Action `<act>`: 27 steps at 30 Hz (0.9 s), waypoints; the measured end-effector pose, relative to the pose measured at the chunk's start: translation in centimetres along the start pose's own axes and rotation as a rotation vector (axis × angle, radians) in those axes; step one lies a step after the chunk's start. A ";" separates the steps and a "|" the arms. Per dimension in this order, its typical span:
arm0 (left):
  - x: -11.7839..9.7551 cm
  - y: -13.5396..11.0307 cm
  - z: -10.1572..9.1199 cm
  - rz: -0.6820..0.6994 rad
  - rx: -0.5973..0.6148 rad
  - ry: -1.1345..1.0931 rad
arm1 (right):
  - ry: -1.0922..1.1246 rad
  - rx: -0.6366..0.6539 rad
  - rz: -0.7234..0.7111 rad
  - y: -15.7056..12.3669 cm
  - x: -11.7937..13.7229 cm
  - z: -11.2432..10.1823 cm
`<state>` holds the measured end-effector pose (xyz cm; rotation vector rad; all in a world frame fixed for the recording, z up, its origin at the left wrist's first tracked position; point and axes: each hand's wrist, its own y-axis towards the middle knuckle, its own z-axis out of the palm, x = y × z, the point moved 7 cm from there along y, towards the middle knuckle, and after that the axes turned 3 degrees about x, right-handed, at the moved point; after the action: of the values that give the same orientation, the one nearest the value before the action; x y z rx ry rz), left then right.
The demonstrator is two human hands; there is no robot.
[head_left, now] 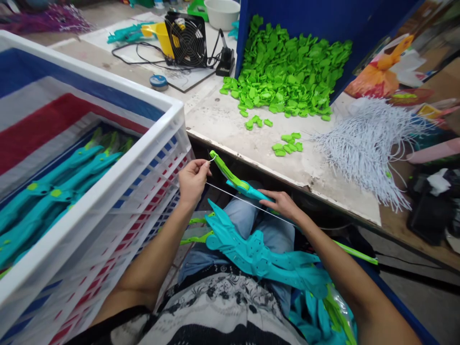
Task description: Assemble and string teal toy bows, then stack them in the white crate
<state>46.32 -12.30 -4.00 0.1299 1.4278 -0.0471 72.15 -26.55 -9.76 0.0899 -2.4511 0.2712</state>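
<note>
Keep the white string (pixel 247 202) taut while seating its end on the green tip of the toy bow (pixel 235 180), held just below the counter (pixel 230 129) edge. The left hand (pixel 192 181) pinches the string end at that tip, fingers closed, wrist raised. The right hand (pixel 282 203) grips the bow's teal limb, forearm angled in from the right.

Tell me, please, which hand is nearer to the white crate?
Left. The left hand pinches the string at the green tip of the toy bow, right beside the white crate. The right hand grips the bow's teal middle, farther away.
</note>
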 end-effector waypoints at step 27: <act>-0.6 0.1 1.2 -0.228 0.251 -0.251 | 0.200 -0.311 -0.361 11.9 14.5 -4.7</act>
<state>47.37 -12.41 -3.26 0.1613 1.1754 -0.4180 62.10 -13.80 0.86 0.3470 -2.1977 -0.2480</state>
